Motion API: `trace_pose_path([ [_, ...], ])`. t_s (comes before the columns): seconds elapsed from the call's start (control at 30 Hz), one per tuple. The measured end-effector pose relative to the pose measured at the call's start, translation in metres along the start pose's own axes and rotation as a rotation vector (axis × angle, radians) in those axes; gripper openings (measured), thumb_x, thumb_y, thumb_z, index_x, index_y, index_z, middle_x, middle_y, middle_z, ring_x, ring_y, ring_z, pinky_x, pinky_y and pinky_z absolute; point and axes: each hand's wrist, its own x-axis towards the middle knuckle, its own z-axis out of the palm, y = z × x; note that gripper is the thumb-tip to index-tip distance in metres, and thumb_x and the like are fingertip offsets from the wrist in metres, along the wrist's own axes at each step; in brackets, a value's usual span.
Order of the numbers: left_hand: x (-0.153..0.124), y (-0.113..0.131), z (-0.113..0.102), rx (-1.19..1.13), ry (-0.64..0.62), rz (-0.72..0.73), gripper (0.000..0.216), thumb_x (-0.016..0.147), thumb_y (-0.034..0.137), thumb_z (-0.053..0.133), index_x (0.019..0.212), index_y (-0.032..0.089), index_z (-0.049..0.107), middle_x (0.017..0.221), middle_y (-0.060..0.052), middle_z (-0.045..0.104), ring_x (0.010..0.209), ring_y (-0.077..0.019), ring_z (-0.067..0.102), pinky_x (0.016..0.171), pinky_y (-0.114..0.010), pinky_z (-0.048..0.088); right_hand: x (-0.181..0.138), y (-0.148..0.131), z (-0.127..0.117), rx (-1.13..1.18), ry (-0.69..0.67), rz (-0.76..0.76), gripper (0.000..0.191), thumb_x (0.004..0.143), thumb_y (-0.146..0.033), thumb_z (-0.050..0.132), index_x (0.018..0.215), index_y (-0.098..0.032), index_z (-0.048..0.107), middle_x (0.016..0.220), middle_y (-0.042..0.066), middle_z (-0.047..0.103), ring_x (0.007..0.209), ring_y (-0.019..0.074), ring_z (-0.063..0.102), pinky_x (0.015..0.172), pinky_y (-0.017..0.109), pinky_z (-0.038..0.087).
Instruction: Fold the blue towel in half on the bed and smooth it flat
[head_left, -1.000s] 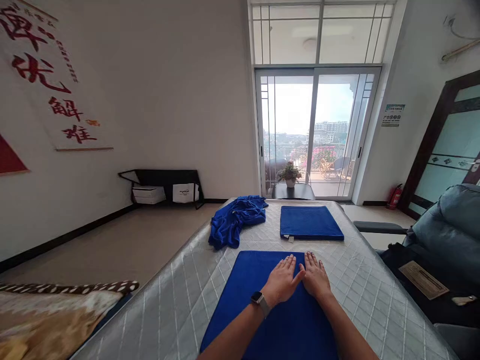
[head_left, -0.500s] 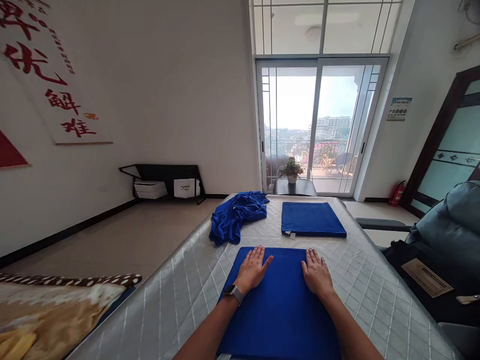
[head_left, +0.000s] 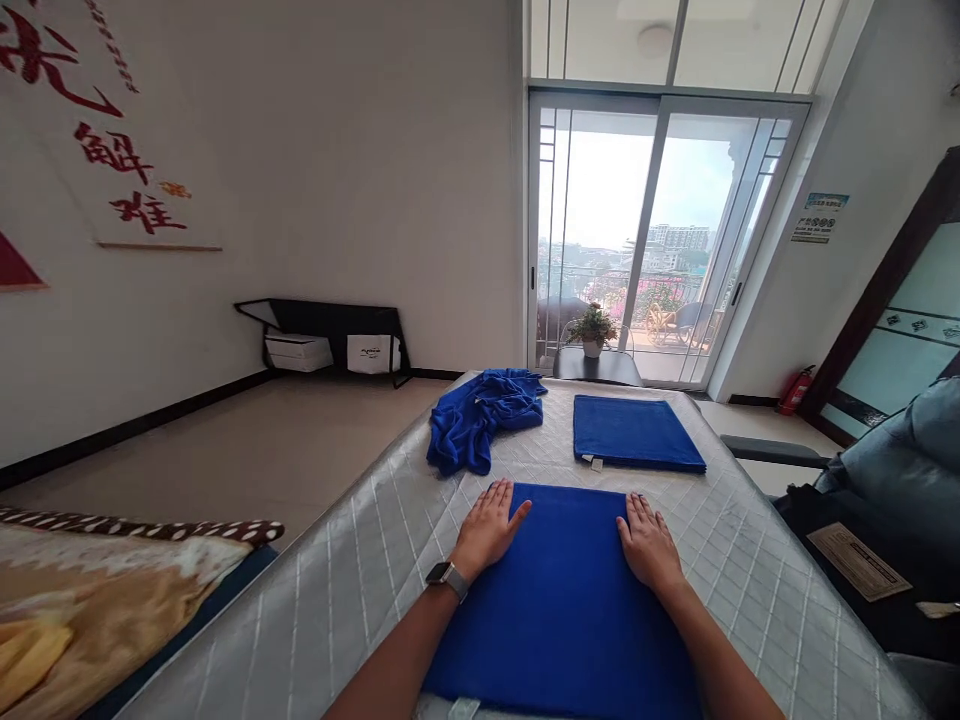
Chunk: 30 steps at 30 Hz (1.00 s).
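Note:
A flat, folded blue cloth (head_left: 570, 600) lies in front of me on a quilted silver-grey cover, with a pale tag at its near left corner. My left hand (head_left: 486, 530) rests flat at its far left corner, fingers stretched out and thumb apart; a watch is on that wrist. At the far right corner, my right hand (head_left: 649, 540) also lies flat with its fingers extended. Beyond my hands, a second folded blue cloth (head_left: 637, 432) with a white tag lies to the right. A crumpled blue cloth (head_left: 484, 420) is heaped to the left.
The quilted cover (head_left: 337, 590) spreads over the surface under the cloths. A potted plant (head_left: 592, 330) stands on a dark chair (head_left: 600, 366) past the far edge. On the right is a dark armchair (head_left: 892, 450); a patterned blanket (head_left: 135, 610) is at the lower left.
My left hand has shifted slightly left and my right hand slightly right along the far edge of the folded cloth. The camera view has tilted a little downward.

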Motion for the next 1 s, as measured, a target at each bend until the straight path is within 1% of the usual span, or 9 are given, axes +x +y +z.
trace_pose_path([
  [0.2, -0.0002, -0.0053, -0.003, -0.024, -0.022, -0.008, 0.081, 0.102, 0.065, 0.018, 0.154, 0.006, 0.037, 0.161, -0.018, 0.038, 0.151, -0.0279, 0.033, 0.124, -0.046, 0.028, 0.0015, 0.0014, 0.0026, -0.011, 0.005, -0.005, 0.066, 0.103, -0.043, 0.019, 0.161, -0.012, 0.019, 0.169, 0.005, 0.017, 0.156, 0.0182, 0.008, 0.126, 0.041, 0.008],
  [0.4, -0.0013, -0.0031, -0.0055, -0.01, -0.023, -0.026, 0.082, 0.101, 0.066, 0.017, 0.154, 0.007, 0.038, 0.161, -0.018, 0.038, 0.151, -0.0273, 0.032, 0.124, -0.045, 0.028, 0.0022, 0.0015, 0.0032, -0.029, 0.011, -0.003, 0.066, 0.103, -0.043, 0.018, 0.161, -0.013, 0.02, 0.169, 0.003, 0.017, 0.156, 0.0177, 0.01, 0.126, 0.04, 0.008],
  [0.6, -0.0018, -0.0045, -0.0016, -0.006, 0.014, 0.001, 0.075, 0.104, 0.059, 0.019, 0.153, 0.007, 0.04, 0.159, -0.018, 0.041, 0.15, -0.0277, 0.033, 0.123, -0.046, 0.03, 0.001, -0.0001, -0.0004, -0.03, -0.001, -0.001, 0.066, 0.103, -0.042, 0.019, 0.161, -0.012, 0.02, 0.168, 0.004, 0.018, 0.156, 0.018, 0.01, 0.126, 0.04, 0.008],
  [0.73, -0.0015, -0.0062, 0.0024, -0.004, 0.053, 0.017, 0.069, 0.104, 0.055, 0.022, 0.155, 0.011, 0.039, 0.158, -0.016, 0.043, 0.149, -0.0286, 0.035, 0.122, -0.048, 0.032, 0.0, -0.0018, -0.0033, -0.015, -0.012, 0.006, 0.066, 0.102, -0.042, 0.019, 0.161, -0.012, 0.019, 0.169, 0.004, 0.018, 0.156, 0.0183, 0.009, 0.126, 0.041, 0.009],
  [1.0, -0.0014, -0.0068, 0.001, -0.013, 0.042, 0.008, 0.071, 0.104, 0.057, 0.021, 0.154, 0.011, 0.04, 0.159, -0.016, 0.043, 0.149, -0.0287, 0.035, 0.122, -0.048, 0.032, 0.0004, -0.0013, -0.0024, -0.013, -0.007, 0.001, 0.066, 0.103, -0.042, 0.019, 0.161, -0.013, 0.019, 0.168, 0.005, 0.019, 0.156, 0.0182, 0.008, 0.126, 0.04, 0.008],
])
